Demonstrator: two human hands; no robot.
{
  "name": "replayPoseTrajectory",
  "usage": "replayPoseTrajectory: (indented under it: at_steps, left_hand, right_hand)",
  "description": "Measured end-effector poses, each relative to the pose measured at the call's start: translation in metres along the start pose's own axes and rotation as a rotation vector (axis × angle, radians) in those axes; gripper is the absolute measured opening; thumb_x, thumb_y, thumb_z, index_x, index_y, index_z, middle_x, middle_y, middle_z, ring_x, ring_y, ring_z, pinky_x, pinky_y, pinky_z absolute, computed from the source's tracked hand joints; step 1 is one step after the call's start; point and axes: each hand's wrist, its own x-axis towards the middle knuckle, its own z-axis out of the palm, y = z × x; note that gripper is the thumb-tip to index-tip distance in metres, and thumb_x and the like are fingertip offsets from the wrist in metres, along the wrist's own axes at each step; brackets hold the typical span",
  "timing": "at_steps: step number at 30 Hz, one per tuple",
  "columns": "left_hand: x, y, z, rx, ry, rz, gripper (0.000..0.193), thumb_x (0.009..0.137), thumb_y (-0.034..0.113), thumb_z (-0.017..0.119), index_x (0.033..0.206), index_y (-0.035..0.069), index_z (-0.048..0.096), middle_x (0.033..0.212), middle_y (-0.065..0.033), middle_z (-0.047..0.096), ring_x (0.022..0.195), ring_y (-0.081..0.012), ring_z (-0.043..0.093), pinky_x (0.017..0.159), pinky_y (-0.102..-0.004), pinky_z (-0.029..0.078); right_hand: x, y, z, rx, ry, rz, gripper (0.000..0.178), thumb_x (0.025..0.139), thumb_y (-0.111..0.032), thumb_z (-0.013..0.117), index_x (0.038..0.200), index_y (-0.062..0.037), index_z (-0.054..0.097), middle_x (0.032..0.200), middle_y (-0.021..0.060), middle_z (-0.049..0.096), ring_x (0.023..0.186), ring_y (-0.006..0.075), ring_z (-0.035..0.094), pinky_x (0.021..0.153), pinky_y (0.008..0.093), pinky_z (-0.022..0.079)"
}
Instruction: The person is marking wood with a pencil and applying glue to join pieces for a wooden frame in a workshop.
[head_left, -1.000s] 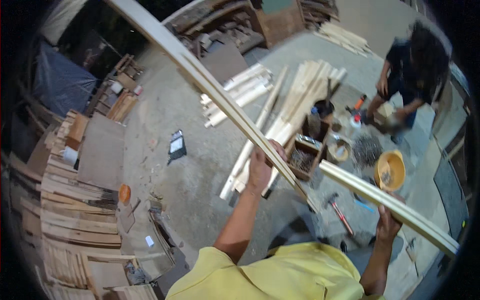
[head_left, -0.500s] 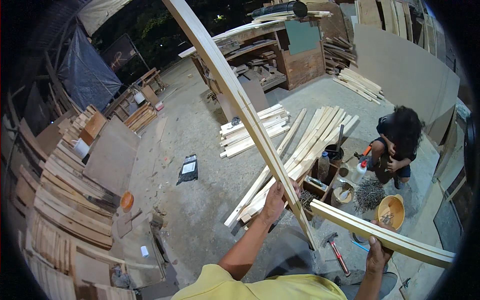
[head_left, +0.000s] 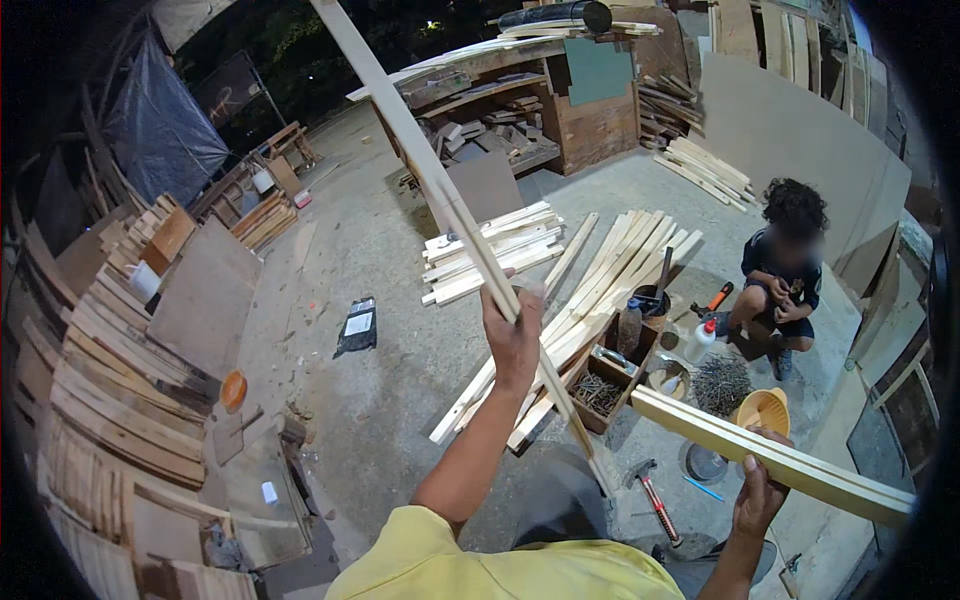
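My left hand (head_left: 513,335) is wrapped round a long pale wooden strip (head_left: 430,165), which slants from the upper left down toward the floor near my legs. In my right hand (head_left: 760,490) is a shorter length of wood (head_left: 705,425) with a lengthwise line along its top face, my thumb on the near side and the fingers partly hidden behind. The two pieces are apart. Below them on the floor lie a hammer (head_left: 657,505) with a red handle and a blue pencil-like stick (head_left: 704,489). Beyond my hands is a wooden box (head_left: 590,418) holding nails.
Loose wooden strips (head_left: 625,265) lie beyond the box. A person (head_left: 785,265) squats at the right, near a white bottle (head_left: 700,345) with a red cap, a heap of nails (head_left: 722,385) and a yellow-orange bowl (head_left: 765,408). Boards (head_left: 130,395) line the left side.
My left hand has moved up and to the left with the long strip, which has turned to show another face. The right hand keeps its grip. The squatting person has raised their head.
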Motion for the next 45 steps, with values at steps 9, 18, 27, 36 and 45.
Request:
replayPoseTrajectory:
  at_steps: [9,18,27,36,45]
  left_hand:
    - [0.064,0.153,0.057,-0.271,-0.375,0.279,0.047,0.092,0.035,0.065,0.120,0.001,0.048,0.062,0.0032,0.049,0.047,-0.0039,0.046,0.040,-0.0193,0.039]
    - [0.070,0.232,0.052,0.611,-0.782,0.411,0.051,0.091,0.047,0.061,0.108,-0.001,0.061,0.073,-0.0088,0.061,0.063,-0.0156,0.060,0.058,-0.0321,0.051]
    - [0.055,0.186,0.038,1.142,-1.132,0.467,0.043,0.088,0.031,0.066,0.123,0.008,0.062,0.103,-0.0149,0.068,0.094,-0.0274,0.066,0.086,-0.0414,0.051]
    - [0.039,0.206,0.034,1.442,-1.334,0.638,0.028,0.082,0.026,0.069,0.098,0.004,0.069,0.090,-0.0157,0.068,0.091,-0.0334,0.065,0.083,-0.0429,0.051]
    - [0.021,0.244,0.046,1.594,-1.176,1.074,0.024,0.070,0.017,0.077,0.089,0.005,0.071,0.092,-0.0109,0.069,0.100,-0.0256,0.063,0.099,-0.0476,0.039]
  right_hand:
    - [0.038,-0.039,-0.029,0.040,0.225,-0.174,0.038,0.080,-0.009,0.058,0.115,-0.0003,0.048,0.098,0.0130,0.055,0.098,0.0241,0.055,0.094,0.0380,0.043]
    - [0.032,-0.091,-0.042,0.188,0.291,-0.334,0.037,0.083,-0.010,0.059,0.116,-0.0031,0.046,0.085,0.0106,0.053,0.077,0.0174,0.054,0.070,0.0321,0.048]
    - [0.028,-0.088,0.006,-0.073,0.202,-0.140,0.049,0.078,0.003,0.069,0.122,0.0005,0.049,0.101,0.0093,0.057,0.077,0.0126,0.057,0.062,0.0265,0.050]
    - [0.040,-0.011,0.060,-0.392,0.056,0.006,0.051,0.070,-0.003,0.076,0.118,0.0009,0.058,0.107,0.0114,0.063,0.090,0.0108,0.059,0.073,0.0239,0.049]
    - [0.030,0.016,0.104,-0.400,-0.008,0.352,0.033,0.079,-0.011,0.076,0.108,0.0000,0.064,0.076,0.0053,0.066,0.056,0.0093,0.056,0.051,0.0252,0.047]
